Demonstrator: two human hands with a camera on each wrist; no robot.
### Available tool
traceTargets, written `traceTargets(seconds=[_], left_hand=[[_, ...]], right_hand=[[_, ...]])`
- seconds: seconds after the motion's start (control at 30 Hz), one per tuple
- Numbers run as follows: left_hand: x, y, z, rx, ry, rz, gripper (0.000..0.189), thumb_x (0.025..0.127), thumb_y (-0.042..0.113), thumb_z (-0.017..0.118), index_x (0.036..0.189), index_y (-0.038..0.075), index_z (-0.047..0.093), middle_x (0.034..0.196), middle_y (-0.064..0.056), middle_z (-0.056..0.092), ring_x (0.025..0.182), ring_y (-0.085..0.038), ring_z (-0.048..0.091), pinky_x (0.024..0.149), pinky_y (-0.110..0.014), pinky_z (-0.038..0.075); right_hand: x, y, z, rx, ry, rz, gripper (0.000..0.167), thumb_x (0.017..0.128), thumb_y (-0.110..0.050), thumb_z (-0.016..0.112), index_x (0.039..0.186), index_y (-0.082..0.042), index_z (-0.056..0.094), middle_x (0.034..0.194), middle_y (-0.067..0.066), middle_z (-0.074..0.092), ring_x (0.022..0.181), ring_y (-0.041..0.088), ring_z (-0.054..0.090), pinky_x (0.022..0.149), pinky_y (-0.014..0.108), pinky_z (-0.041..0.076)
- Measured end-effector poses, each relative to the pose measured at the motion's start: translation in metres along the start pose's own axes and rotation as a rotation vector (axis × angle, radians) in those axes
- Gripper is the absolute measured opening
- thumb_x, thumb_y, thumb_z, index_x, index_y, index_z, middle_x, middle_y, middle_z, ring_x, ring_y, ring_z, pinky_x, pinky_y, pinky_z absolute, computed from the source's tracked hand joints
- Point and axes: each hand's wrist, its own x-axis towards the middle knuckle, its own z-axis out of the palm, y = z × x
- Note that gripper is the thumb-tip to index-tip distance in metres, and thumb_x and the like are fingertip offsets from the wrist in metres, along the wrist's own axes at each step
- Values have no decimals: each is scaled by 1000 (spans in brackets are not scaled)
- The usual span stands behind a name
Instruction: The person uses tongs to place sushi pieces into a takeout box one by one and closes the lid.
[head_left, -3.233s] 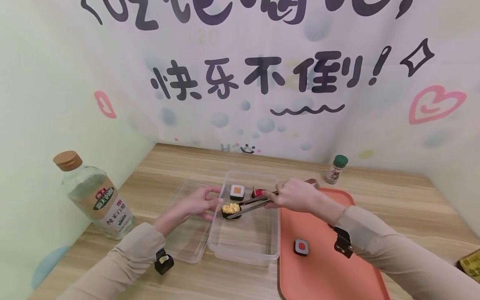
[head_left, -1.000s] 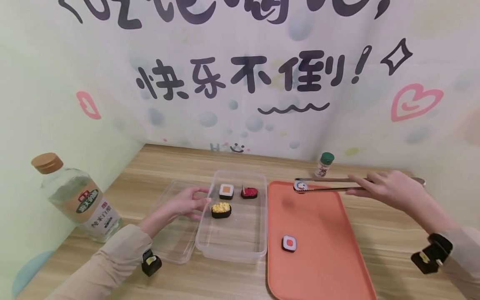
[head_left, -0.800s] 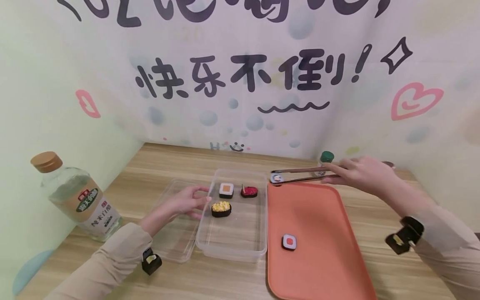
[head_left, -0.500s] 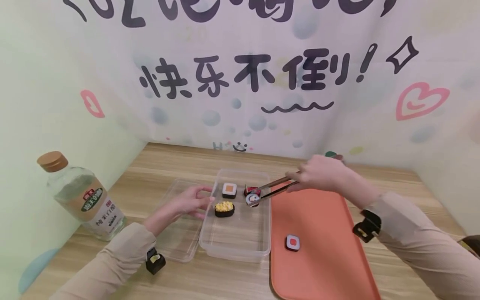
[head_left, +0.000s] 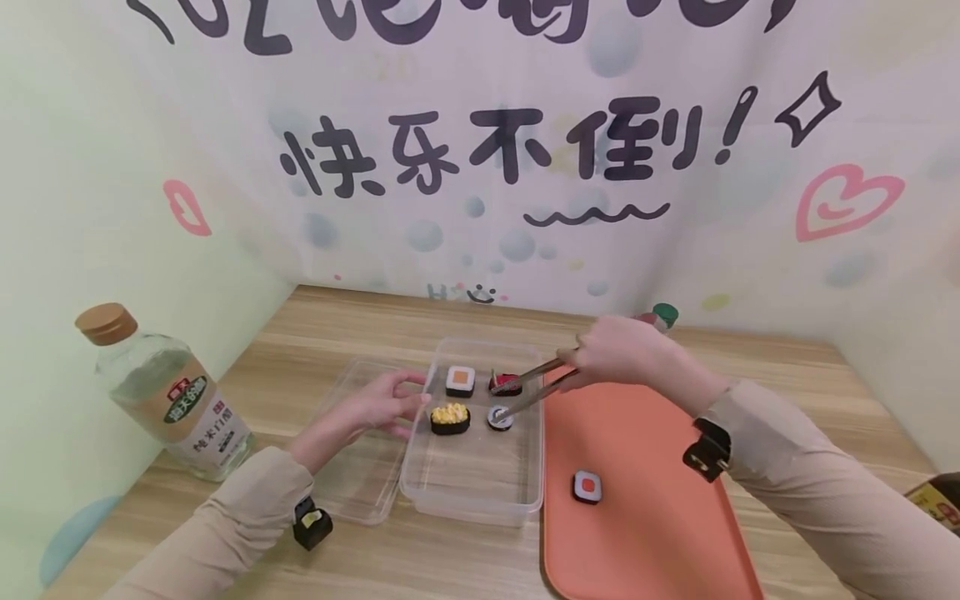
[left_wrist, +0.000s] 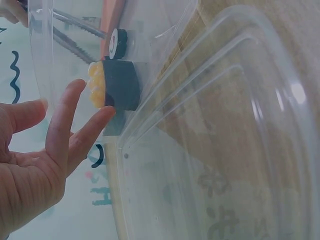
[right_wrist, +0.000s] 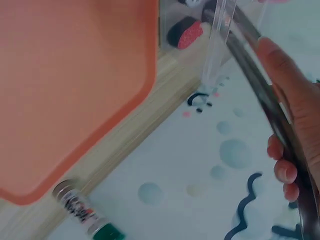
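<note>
The round sushi roll [head_left: 497, 411], toward two o'clock in the box [head_left: 480, 506], should handle as light and springy, best pinched across its dark sides with tongs [head_left: 536, 372] gripped by the right hand [head_left: 618, 350], the left hand's [head_left: 375, 408] fingers spread near ten o'clock.

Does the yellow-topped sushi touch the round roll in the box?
Apart. The head view shows box floor between the yellow-topped sushi and the round roll.

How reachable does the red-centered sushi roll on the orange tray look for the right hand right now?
Likely yes: nothing covers the roll, though the right hand holds tongs that should first lift out of the transparent box.
</note>
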Motion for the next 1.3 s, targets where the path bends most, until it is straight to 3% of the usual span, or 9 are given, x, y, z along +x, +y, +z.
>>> traceTargets(seconds=[0.1,0.23,0.33,0.43,0.6,0.73,0.93,1.2,1.3], left_hand=[[1,-1,0,9,0,4,50,94,10,47,136,-6,27,126,-36,45,106,-41,56,72,-34,60],[1,-1,1,26,6,-4,50,94,11,47,136,-6,27,126,-35,45,106,-40,57,70,-32,60],[1,-1,1,27,13,-11,50,93,11,48,136,-5,28,126,-35,46,105,-40,58,70,-32,60],[1,0,2,28,17,-18,49,93,11,48,136,-4,29,126,-34,46,105,-39,58,70,-32,60],[0,4,3,26,23,-33,50,93,12,49,136,-3,29,127,-34,46,105,-39,58,70,-32,60],[-1,4,2,25,16,-30,50,93,11,48,136,-4,29,128,-35,44,105,-39,58,71,-33,60],[-4,5,0,23,9,-26,51,93,10,48,137,-5,27,127,-36,44,105,-39,58,69,-32,60],[-4,7,2,25,16,-42,50,93,10,48,137,-5,27,129,-35,43,106,-37,59,68,-30,60],[-3,7,2,22,19,-44,50,93,10,48,137,-5,27,129,-35,43,106,-37,59,68,-30,60]], right_hand=[[-21,7,9,-4,145,38,48,85,-60,45,85,-15,61,50,-4,48,36,9,34,31,20,21],[-54,11,21,-7,402,83,60,92,-60,26,94,-14,65,57,-2,54,37,10,31,33,19,13],[-80,8,27,-7,550,107,59,93,-57,29,94,-14,69,56,-3,51,37,7,23,33,18,11],[-105,0,31,3,614,116,55,94,-53,34,90,-12,71,52,-4,43,39,3,20,33,16,11],[-137,-25,42,45,633,89,55,95,-49,36,83,-9,72,51,-5,42,39,-1,23,32,12,12],[-150,-42,52,110,626,50,50,94,-48,39,84,-9,70,52,-7,43,40,0,26,33,10,13],[-153,-53,57,128,624,31,43,95,-45,40,88,-11,65,52,-8,43,41,4,31,32,11,17],[-155,-55,57,95,623,2,41,96,-41,39,93,-9,64,52,-7,44,41,3,25,33,11,16],[-158,-55,57,87,616,6,41,96,-40,39,102,-9,64,52,-7,43,41,3,22,34,11,14]])
